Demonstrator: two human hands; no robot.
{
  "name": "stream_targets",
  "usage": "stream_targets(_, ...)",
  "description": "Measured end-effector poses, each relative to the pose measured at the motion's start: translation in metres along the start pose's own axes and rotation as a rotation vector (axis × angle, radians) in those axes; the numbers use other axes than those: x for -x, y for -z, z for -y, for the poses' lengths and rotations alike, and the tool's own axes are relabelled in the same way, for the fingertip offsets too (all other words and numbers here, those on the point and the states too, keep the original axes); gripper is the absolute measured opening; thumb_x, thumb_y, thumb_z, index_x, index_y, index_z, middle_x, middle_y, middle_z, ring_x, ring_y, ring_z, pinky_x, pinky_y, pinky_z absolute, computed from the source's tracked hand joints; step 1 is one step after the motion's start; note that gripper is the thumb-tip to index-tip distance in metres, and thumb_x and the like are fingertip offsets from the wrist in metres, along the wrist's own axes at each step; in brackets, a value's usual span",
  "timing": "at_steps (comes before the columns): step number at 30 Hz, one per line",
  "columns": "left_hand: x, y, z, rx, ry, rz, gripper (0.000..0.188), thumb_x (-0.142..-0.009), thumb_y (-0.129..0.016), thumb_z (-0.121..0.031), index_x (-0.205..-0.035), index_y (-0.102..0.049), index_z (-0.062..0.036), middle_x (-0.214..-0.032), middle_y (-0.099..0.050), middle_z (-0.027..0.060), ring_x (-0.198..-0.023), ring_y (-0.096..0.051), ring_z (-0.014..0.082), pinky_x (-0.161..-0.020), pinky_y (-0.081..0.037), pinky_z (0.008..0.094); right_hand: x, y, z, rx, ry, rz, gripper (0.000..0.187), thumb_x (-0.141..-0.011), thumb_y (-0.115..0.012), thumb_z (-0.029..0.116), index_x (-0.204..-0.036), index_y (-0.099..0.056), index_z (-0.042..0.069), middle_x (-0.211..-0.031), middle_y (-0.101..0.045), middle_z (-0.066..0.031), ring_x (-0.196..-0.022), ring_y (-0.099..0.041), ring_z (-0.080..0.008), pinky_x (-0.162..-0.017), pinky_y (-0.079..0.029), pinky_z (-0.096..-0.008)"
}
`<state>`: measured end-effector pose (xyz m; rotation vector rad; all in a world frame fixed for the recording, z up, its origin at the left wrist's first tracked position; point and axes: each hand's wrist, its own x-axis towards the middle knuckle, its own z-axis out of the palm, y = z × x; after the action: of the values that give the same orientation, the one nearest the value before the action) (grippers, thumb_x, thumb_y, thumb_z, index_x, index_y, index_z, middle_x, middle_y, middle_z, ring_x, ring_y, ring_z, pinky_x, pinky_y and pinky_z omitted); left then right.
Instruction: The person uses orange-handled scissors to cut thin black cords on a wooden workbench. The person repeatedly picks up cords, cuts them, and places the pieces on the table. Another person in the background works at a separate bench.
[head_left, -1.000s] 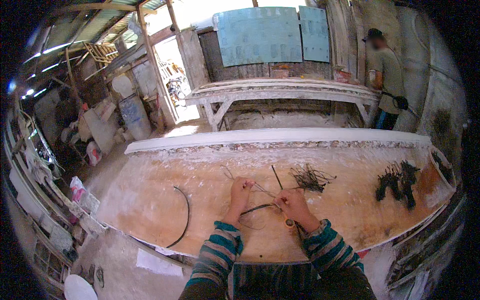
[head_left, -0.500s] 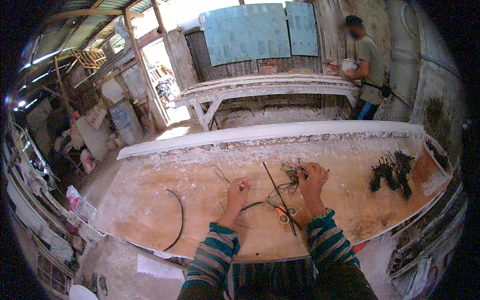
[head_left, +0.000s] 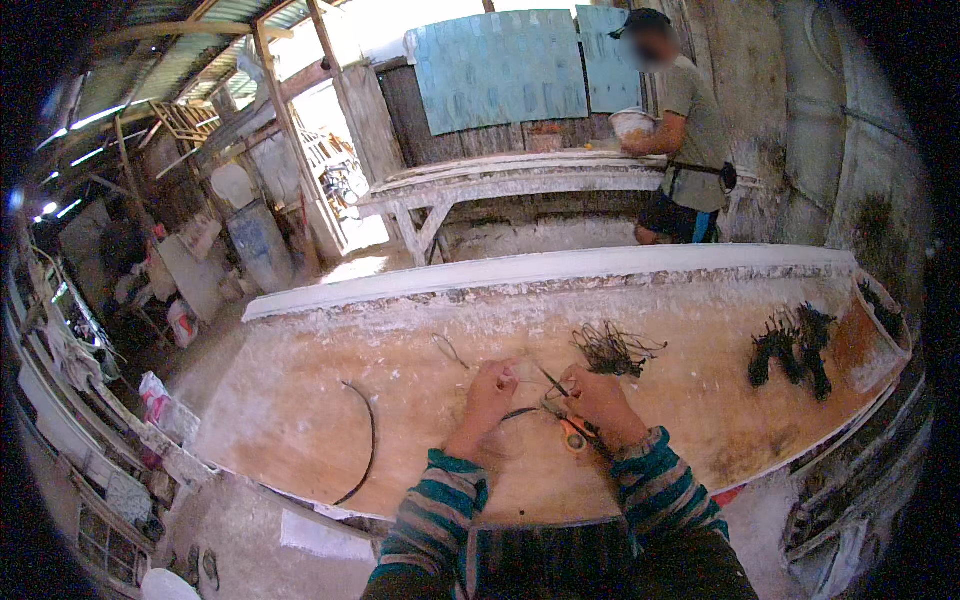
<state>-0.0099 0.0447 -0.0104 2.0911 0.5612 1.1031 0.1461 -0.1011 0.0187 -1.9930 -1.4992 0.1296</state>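
Black strip (head_left: 553, 381), just one, slants between the two hands, and the right hand (head_left: 600, 404) has its fingers pinched on the nearer end! The left hand (head_left: 488, 396) curls its fingers in just beside it; whether they grip anything, we cannot tell. Below the right hand we spot one pair of scissors (head_left: 573, 435). Between the hands, one short dark piece (head_left: 518, 412); farther left, one curved strip (head_left: 374, 432); ahead, one thin loop (head_left: 452, 352) and one cord tangle (head_left: 612, 350). Far right, dark bundles (head_left: 792, 360), count unclear. Beyond, one person (head_left: 690, 110) holds one bowl (head_left: 633, 125).
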Motion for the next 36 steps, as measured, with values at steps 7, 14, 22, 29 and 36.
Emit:
stream_targets(7,0.002,0.005,-0.023,-0.46,-0.291,0.052,0.023,-0.071,-0.066,-0.013,-0.093,-0.067,-0.0162,-0.117,-0.046,0.0098,-0.114,-0.036,0.0323,-0.096,-0.026,0.0459,-0.007,-0.013,-0.003,-0.3,0.181,-0.058,0.03,-0.069,-0.064,0.001,-0.098,-0.054,0.004,-0.068,-0.057,-0.0073,-0.064,-0.059,-0.0198,-0.058,-0.047,-0.0307)
stream_targets(14,-0.002,0.01,-0.008,-0.499,-0.202,-0.053,0.012,-0.071,-0.066,-0.016,-0.082,-0.067,-0.0177,-0.104,-0.055,0.0,-0.105,-0.046,0.0243,-0.096,-0.021,0.0502,-0.003,-0.011,0.004,-0.509,0.035,-0.141,0.021,-0.075,-0.063,0.012,-0.093,-0.057,0.004,-0.076,-0.059,-0.0144,-0.071,-0.059,-0.0261,-0.064,-0.047,-0.0357)
stream_targets(22,-0.011,0.024,0.007,-0.459,-0.166,-0.202,0.01,-0.076,-0.062,-0.014,-0.085,-0.065,-0.0104,-0.09,-0.059,0.0071,-0.09,-0.055,0.0238,-0.086,-0.036,0.0401,-0.014,-0.004,-0.031,-0.387,-0.035,-0.111,0.025,-0.084,-0.061,0.026,-0.083,-0.06,0.001,-0.064,-0.056,-0.003,-0.058,-0.053,-0.0108,-0.055,-0.043,-0.0251)
stream_targets(29,-0.012,0.034,0.007,-0.161,-0.062,-0.228,0.015,-0.083,-0.053,-0.006,-0.095,-0.061,-0.0022,-0.086,-0.058,0.0133,-0.08,-0.056,0.0299,-0.072,-0.045,0.0331,-0.015,0.014,-0.041,-0.45,0.001,0.202,0.032,-0.081,-0.06,0.032,-0.075,-0.062,0.001,-0.063,-0.059,-0.0067,-0.059,-0.053,-0.0168,-0.057,-0.044,-0.0318)
stream_targets(36,-0.016,0.034,0.009,-0.09,-0.056,-0.282,0.02,-0.086,-0.049,-0.004,-0.101,-0.062,-0.004,-0.084,-0.056,0.0126,-0.08,-0.055,0.0256,-0.073,-0.043,0.0305,-0.018,0.015,-0.044,-0.8,-0.097,0.222,0.021,-0.081,-0.061,0.025,-0.078,-0.061,0.004,-0.065,-0.057,-0.001,-0.058,-0.05,-0.0094,-0.052,-0.04,-0.0244)
